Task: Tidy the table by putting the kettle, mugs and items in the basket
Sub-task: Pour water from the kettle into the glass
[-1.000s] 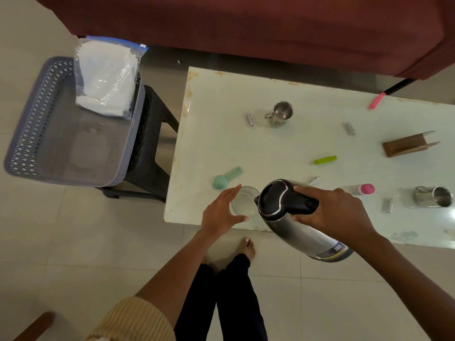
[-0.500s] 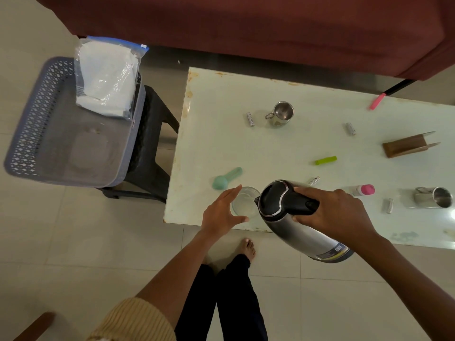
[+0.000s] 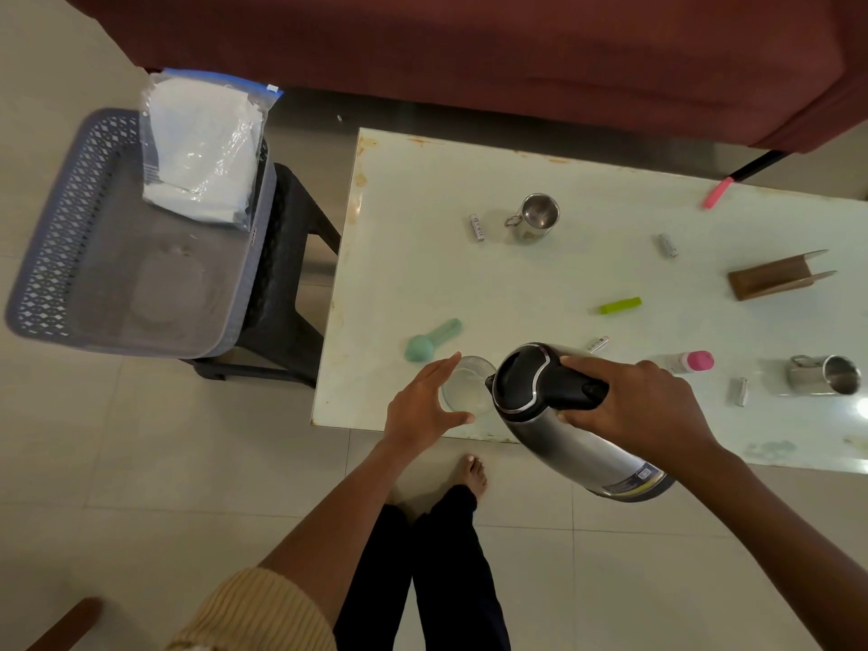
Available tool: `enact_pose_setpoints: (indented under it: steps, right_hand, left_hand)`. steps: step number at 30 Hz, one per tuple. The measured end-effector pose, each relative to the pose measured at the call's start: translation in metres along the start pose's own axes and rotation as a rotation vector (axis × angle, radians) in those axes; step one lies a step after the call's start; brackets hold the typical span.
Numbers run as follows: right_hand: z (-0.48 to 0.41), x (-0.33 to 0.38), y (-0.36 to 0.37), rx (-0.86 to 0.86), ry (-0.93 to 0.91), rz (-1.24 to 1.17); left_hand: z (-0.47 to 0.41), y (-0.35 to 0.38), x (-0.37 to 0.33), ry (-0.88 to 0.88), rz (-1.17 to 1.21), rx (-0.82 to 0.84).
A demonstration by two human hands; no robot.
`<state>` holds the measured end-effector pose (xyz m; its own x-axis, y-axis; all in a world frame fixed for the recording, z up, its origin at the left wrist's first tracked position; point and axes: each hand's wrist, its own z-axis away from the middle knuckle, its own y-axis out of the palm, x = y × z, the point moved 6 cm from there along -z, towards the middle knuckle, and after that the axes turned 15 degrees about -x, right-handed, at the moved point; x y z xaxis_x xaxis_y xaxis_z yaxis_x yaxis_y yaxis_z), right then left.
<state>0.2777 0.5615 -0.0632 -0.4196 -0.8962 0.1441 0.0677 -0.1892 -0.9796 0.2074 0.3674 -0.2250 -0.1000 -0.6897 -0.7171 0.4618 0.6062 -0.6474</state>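
Observation:
My right hand (image 3: 639, 411) grips the black handle of a steel kettle (image 3: 559, 425), which is tilted with its spout over a clear glass (image 3: 467, 385) at the table's near edge. My left hand (image 3: 422, 406) curls around the left side of that glass. One steel mug (image 3: 535, 220) stands at the back of the pale table (image 3: 469, 284), a second steel mug (image 3: 822, 375) lies on its side at the right. The grey basket (image 3: 70, 256) sits on a dark stool (image 3: 286, 298) to the left, with a white plastic bag (image 3: 202, 152) leaning in it.
Scattered on the table: a teal scoop (image 3: 430, 338), a lime marker (image 3: 620, 305), a pink-capped bottle (image 3: 693, 361), a wooden holder (image 3: 775, 277), a pink marker (image 3: 714, 192), several small batteries. A maroon sofa (image 3: 516, 49) runs behind. My feet (image 3: 472, 476) are below the table edge.

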Motion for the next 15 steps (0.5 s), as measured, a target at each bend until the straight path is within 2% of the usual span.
enact_pose_setpoints:
  steps: [15]
  right_hand:
    - [0.0003, 0.001, -0.0003, -0.029, -0.03, 0.014]
  left_hand:
    - [0.0006, -0.0001, 0.0002, 0.008, -0.007, -0.004]
